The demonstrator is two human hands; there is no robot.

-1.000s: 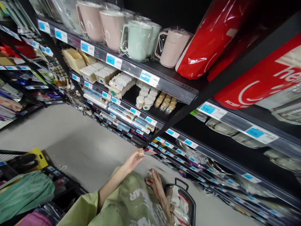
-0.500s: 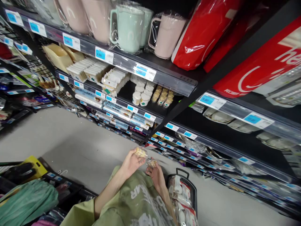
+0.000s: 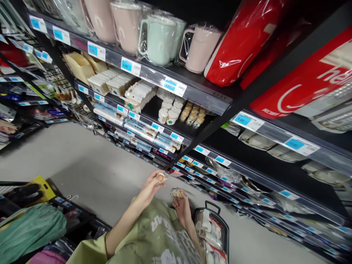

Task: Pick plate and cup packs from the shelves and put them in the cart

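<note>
My left hand (image 3: 150, 189) is closed around a small clear jar (image 3: 162, 177) with tan contents, possibly toothpicks; its round end faces up at me. My right hand (image 3: 182, 205) grips a second small clear jar (image 3: 176, 192) of the same kind by its side, lying tilted at the fingertips. A gap separates the two jars, held in front of my green top. On the shelf beyond stand several similar jars (image 3: 192, 114) with golden tops, beside white lidded tubs (image 3: 170, 110).
A black basket (image 3: 227, 229) with packaged goods stands on the floor at my right. Shelving with price labels runs across the front, holding wrapped mugs (image 3: 159, 38) and red bags (image 3: 239, 47). Low racks with a green cloth bundle (image 3: 33, 229) lie at the left.
My left hand has drawn away to the left, and its jar has turned from side-on to end-on. My right hand keeps its jar. The shelves sit slightly further right and lower in view.
</note>
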